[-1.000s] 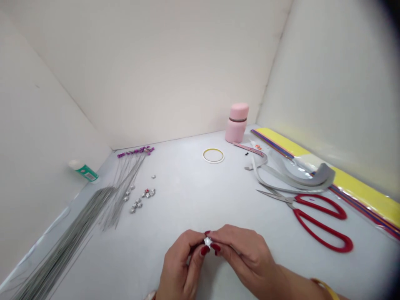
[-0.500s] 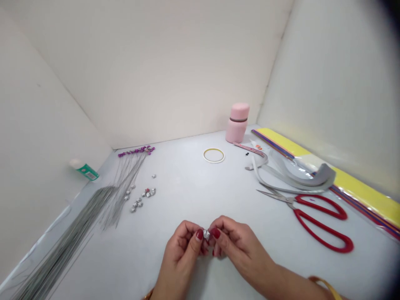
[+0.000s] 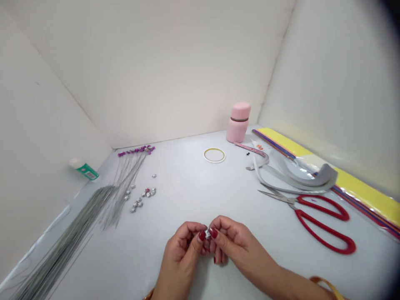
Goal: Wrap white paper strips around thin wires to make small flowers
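Observation:
Between my two hands, low in the middle of the view, is a small silver folded paper star [image 3: 207, 234]. My left hand [image 3: 186, 246] pinches it from the left with thumb and forefinger. From the right, my right hand [image 3: 231, 241] grips it the same way, fingers curled in. The fingertips cover most of the star. More silver stars [image 3: 136, 204] lie in a loose group to the left, near a cluster with a red spot on it [image 3: 148, 192].
At left are a bundle of thin grey wires [image 3: 68, 233], purple-tipped stems [image 3: 137, 151] and a green-labelled tube [image 3: 86, 170]. A tape ring [image 3: 214, 161] and pink flask [image 3: 238, 123] stand farther back. Red-handled scissors [image 3: 331, 225], grey paper strips [image 3: 315, 179] and yellow packets [image 3: 290, 148] lie right.
My fingertips have shifted slightly around the star, which is now more covered. The right hand's lower fingers have moved down a little. Everything on the table stays in place.

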